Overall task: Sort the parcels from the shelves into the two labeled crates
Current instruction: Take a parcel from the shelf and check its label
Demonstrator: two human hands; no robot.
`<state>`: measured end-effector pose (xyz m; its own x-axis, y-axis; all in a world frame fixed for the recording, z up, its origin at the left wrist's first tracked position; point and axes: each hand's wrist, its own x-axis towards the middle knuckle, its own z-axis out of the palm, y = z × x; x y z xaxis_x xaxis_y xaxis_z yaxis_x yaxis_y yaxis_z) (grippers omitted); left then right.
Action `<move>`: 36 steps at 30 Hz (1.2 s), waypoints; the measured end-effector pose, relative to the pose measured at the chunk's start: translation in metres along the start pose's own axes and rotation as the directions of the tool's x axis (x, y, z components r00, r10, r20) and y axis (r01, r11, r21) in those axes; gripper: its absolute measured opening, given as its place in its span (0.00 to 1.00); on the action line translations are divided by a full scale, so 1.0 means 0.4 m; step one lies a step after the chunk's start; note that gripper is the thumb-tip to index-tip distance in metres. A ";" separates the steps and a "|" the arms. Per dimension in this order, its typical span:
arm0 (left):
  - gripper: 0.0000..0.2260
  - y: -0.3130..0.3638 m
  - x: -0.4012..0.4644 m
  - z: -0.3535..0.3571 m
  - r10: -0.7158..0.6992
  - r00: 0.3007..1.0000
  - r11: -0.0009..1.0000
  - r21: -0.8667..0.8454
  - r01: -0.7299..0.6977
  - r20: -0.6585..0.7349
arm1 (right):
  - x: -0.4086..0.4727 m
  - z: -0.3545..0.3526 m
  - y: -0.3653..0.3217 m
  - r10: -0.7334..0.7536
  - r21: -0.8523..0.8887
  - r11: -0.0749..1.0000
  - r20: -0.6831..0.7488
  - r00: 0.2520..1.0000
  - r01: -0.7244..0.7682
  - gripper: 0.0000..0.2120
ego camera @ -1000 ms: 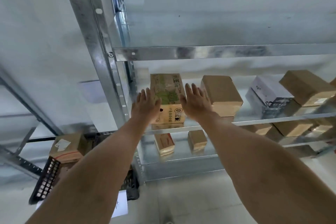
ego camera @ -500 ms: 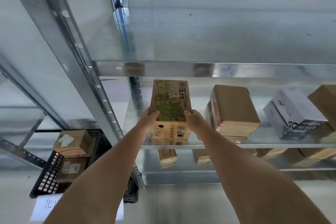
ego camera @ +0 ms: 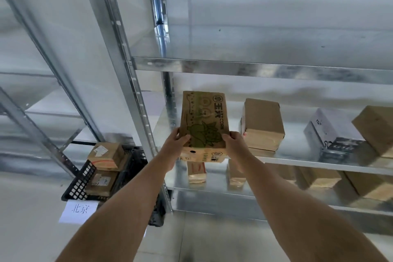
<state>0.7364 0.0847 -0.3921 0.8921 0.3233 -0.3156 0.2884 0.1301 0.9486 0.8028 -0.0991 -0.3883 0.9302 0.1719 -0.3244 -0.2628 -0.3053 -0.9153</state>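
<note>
A brown corn-print parcel (ego camera: 203, 121) with green artwork is at the left end of the middle shelf (ego camera: 297, 160), its near end past the shelf's front edge. My left hand (ego camera: 175, 144) grips its left side and my right hand (ego camera: 232, 144) grips its right side, thumbs on top. A black crate (ego camera: 81, 181) stands on the floor at lower left with a white paper label (ego camera: 79, 211) in front; it holds brown parcels (ego camera: 106, 153). A second crate is out of view.
On the same shelf sit a plain brown box (ego camera: 262, 123), a white printed box (ego camera: 329, 132) and another brown box (ego camera: 376, 127). The lower shelf (ego camera: 212, 189) carries several more brown parcels. A steel upright (ego camera: 131, 91) stands just left of my hands.
My hands went from lying flat beside the corn-print parcel to gripping its two sides. The parcel has come forward toward me, over the shelf's front edge.
</note>
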 end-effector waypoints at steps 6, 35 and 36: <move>0.17 -0.017 -0.172 0.003 0.061 0.998 0.980 -0.194 -0.053 0.035 | -0.150 -0.065 0.029 -0.065 0.176 0.982 -0.040 0.997 0.071 0.11; 0.19 0.062 -0.309 -0.177 0.214 0.898 0.969 -0.203 -0.144 0.384 | -0.333 -0.106 -0.012 -0.172 0.417 0.907 0.229 0.958 0.063 0.42; 0.19 0.071 -0.312 -0.166 0.221 0.902 0.973 -0.146 -0.178 0.371 | -0.339 -0.108 -0.018 -0.196 0.431 0.898 0.215 0.957 0.087 0.36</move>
<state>0.6100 0.1103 -0.3273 0.9974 -0.0276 -0.0665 0.0707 0.2062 0.9759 0.6895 -0.1608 -0.3273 0.8861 0.4260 -0.1827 -0.2658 0.1441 -0.9532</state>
